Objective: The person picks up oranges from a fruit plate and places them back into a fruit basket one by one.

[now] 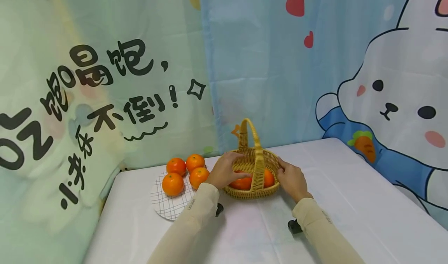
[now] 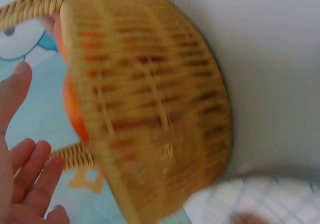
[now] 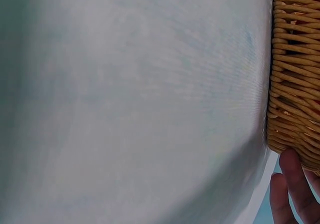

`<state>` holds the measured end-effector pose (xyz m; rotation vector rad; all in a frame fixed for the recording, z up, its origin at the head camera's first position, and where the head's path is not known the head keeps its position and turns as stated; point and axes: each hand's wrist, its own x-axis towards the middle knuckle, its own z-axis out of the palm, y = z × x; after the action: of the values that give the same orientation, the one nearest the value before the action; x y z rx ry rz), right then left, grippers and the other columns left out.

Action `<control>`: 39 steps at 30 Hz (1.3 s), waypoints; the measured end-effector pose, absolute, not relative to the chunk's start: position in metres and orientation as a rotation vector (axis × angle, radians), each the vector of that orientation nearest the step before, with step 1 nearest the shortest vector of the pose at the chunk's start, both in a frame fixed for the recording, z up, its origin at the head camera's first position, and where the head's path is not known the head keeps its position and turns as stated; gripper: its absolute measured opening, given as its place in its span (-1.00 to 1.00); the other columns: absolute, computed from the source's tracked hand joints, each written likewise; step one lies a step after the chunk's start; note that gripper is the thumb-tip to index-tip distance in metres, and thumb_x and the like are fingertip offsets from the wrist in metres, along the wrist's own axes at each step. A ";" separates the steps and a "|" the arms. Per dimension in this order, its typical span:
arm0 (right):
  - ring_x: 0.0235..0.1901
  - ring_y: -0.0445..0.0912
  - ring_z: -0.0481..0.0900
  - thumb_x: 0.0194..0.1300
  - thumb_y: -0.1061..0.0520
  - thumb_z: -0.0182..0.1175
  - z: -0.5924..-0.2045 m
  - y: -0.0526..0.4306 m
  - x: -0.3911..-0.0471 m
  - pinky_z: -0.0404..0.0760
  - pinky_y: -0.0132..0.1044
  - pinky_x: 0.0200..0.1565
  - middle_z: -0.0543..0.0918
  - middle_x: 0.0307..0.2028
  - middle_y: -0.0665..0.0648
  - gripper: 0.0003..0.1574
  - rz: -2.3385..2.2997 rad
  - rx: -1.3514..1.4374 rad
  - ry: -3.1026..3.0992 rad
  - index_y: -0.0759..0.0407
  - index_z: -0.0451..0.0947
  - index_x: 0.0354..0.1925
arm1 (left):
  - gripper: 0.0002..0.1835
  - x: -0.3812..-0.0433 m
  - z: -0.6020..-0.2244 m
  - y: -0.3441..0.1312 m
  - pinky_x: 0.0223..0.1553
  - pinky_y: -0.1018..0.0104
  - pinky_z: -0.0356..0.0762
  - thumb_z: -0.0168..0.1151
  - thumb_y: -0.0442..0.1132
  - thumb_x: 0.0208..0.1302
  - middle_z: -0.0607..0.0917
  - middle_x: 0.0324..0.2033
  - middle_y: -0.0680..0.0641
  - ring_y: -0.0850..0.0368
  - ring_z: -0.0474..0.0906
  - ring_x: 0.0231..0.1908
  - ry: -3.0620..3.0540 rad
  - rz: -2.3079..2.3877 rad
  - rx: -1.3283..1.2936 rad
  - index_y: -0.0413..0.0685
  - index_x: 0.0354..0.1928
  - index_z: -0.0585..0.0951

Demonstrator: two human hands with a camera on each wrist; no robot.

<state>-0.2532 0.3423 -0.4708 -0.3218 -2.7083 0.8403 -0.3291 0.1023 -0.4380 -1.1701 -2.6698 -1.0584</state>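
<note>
A yellow wicker basket (image 1: 241, 194) with a tall arched handle stands on the table, with oranges (image 1: 268, 178) in it. My left hand (image 1: 224, 171) is over the basket's left side, fingers apart and holding nothing. In the left wrist view, the thumb and fingers of that left hand (image 2: 30, 184) are spread beside the basket's rim, near the oranges (image 2: 75, 109). At the opposite end, my right hand (image 1: 293, 180) grips the basket's rim. The right wrist view shows fingertips (image 3: 292, 169) against the woven wall (image 3: 297, 84).
Left of the basket lies a round white plate (image 1: 164, 205) with a dark grid pattern, bearing several oranges (image 1: 173, 184). A white cloth covers the table (image 1: 350, 201). Behind it hangs a printed curtain (image 1: 259, 81) with a cartoon rabbit and lettering.
</note>
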 end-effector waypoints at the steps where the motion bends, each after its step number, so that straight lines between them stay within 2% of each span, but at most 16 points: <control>1: -0.66 -0.05 0.31 0.39 0.20 -0.10 -0.471 0.342 -0.253 0.32 -0.27 -0.60 0.59 -0.37 0.29 -0.36 0.834 -0.320 -2.704 0.25 0.24 0.41 | -0.24 -0.330 -0.438 0.097 0.31 0.08 0.30 0.45 0.13 0.06 0.48 0.25 -0.03 -0.01 0.33 0.30 -2.665 -1.066 -1.155 -0.03 0.28 0.49; 5: -0.69 -0.06 0.28 0.39 0.22 -0.10 -0.471 0.341 -0.254 0.31 -0.28 -0.63 0.58 -0.40 0.31 -0.37 0.824 -0.317 -2.694 0.25 0.24 0.40 | -0.26 -0.333 -0.436 0.077 0.23 0.08 0.41 0.45 0.11 0.09 0.47 0.25 -0.07 -0.03 0.37 0.27 -2.645 -1.069 -1.115 -0.04 0.28 0.49; 7: -0.69 -0.06 0.28 0.39 0.22 -0.11 -0.472 0.341 -0.255 0.31 -0.28 -0.63 0.62 -0.26 0.39 -0.37 0.828 -0.315 -2.694 0.25 0.24 0.40 | -0.28 -0.335 -0.436 0.066 0.27 0.07 0.35 0.45 0.07 0.11 0.47 0.25 -0.08 -0.04 0.35 0.28 -2.635 -1.087 -1.108 -0.06 0.28 0.49; 9: -0.67 -0.05 0.28 0.40 0.22 -0.12 -0.472 0.341 -0.255 0.31 -0.28 -0.63 0.61 -0.11 0.44 -0.37 0.839 -0.316 -2.702 0.26 0.23 0.40 | -0.28 -0.337 -0.436 0.056 0.36 0.06 0.22 0.46 0.04 0.12 0.47 0.25 -0.09 -0.04 0.31 0.31 -2.639 -1.100 -1.090 -0.07 0.29 0.47; 11: -0.65 -0.04 0.29 0.40 0.21 -0.13 -0.472 0.340 -0.257 0.31 -0.27 -0.61 0.58 -0.01 0.45 -0.37 0.845 -0.318 -2.708 0.26 0.23 0.41 | -0.28 -0.339 -0.436 0.044 0.37 0.06 0.18 0.45 0.06 0.12 0.48 0.25 -0.07 -0.04 0.30 0.32 -2.649 -1.101 -1.065 -0.05 0.29 0.47; 13: -0.64 -0.04 0.30 0.40 0.21 -0.13 -0.473 0.338 -0.258 0.31 -0.27 -0.60 0.58 -0.05 0.42 -0.36 0.845 -0.324 -2.714 0.26 0.22 0.41 | -0.28 -0.341 -0.437 0.032 0.30 0.06 0.31 0.45 0.07 0.11 0.49 0.22 -0.07 -0.06 0.43 0.19 -2.665 -1.112 -1.024 -0.05 0.28 0.47; 17: -0.61 -0.04 0.32 0.39 0.20 -0.12 -0.472 0.335 -0.261 0.32 -0.27 -0.58 0.58 -0.06 0.40 -0.36 0.834 -0.312 -2.717 0.28 0.23 0.40 | -0.30 -0.343 -0.438 0.008 0.14 0.05 0.49 0.49 0.02 0.08 0.54 0.15 -0.07 -0.06 0.49 0.06 -2.669 -1.110 -0.918 -0.10 0.23 0.50; 21: -0.62 -0.04 0.31 0.39 0.20 -0.12 -0.471 0.335 -0.261 0.31 -0.27 -0.59 0.59 -0.15 0.38 -0.36 0.836 -0.304 -2.716 0.29 0.22 0.40 | -0.32 -0.346 -0.442 -0.012 0.28 0.03 0.33 0.52 -0.05 0.06 0.54 0.17 -0.12 -0.09 0.37 0.24 -2.657 -1.122 -0.856 -0.17 0.21 0.52; 23: -0.62 -0.03 0.30 0.40 0.20 -0.12 -0.471 0.336 -0.260 0.30 -0.27 -0.59 0.59 -0.27 0.34 -0.36 0.836 -0.320 -2.715 0.28 0.21 0.41 | -0.30 -0.347 -0.444 -0.021 0.30 0.00 0.31 0.51 -0.07 0.06 0.52 0.19 -0.16 -0.12 0.35 0.27 -2.643 -1.163 -0.843 -0.21 0.22 0.51; 30: -0.60 -0.03 0.31 0.40 0.19 -0.11 -0.471 0.339 -0.259 0.31 -0.26 -0.58 0.51 -0.39 0.25 -0.35 0.847 -0.333 -2.735 0.28 0.19 0.42 | -0.30 -0.352 -0.457 -0.050 0.23 -0.07 0.37 0.53 -0.05 0.04 0.56 0.14 -0.14 -0.12 0.43 0.18 -2.601 -1.221 -0.735 -0.23 0.20 0.53; 39: -0.62 -0.05 0.31 0.41 0.18 -0.12 -0.469 0.339 -0.260 0.31 -0.27 -0.59 0.39 -0.52 0.17 -0.35 0.853 -0.346 -2.737 0.25 0.18 0.43 | -0.34 -0.355 -0.470 -0.080 0.23 -0.12 0.36 0.56 -0.15 -0.01 0.57 0.11 -0.19 -0.18 0.44 0.16 -2.564 -1.231 -0.655 -0.26 0.15 0.56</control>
<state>-0.2595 0.3395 -0.4692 -0.3462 -2.7373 0.8533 -0.3548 -0.0804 -0.4699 -0.6550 -2.5637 -1.2314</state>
